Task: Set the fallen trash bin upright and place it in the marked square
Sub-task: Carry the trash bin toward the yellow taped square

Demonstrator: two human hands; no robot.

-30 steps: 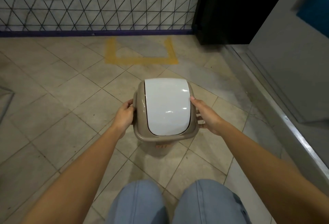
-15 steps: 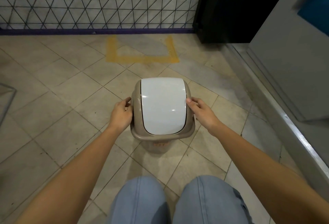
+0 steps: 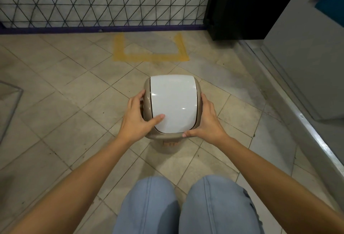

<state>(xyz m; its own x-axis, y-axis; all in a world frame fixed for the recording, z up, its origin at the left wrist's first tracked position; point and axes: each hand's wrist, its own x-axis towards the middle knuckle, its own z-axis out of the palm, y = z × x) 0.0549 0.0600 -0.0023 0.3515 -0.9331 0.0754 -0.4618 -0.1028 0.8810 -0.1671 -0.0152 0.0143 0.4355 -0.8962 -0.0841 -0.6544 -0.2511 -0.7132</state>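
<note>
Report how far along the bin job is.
Done: the trash bin stands upright, white lid up. In hand: left hand and right hand grip its sides. Left: it sits short of the yellow marked square by the wall and must go inside.

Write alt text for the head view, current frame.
Two bare hands, left hand and right hand, grip an upright tan bin with a white lid on a tiled floor. A yellow square lies beyond it, by the wall.

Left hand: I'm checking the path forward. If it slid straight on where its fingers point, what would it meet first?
The left hand points up-floor; bare tiles, then probably the yellow marked square.
</note>
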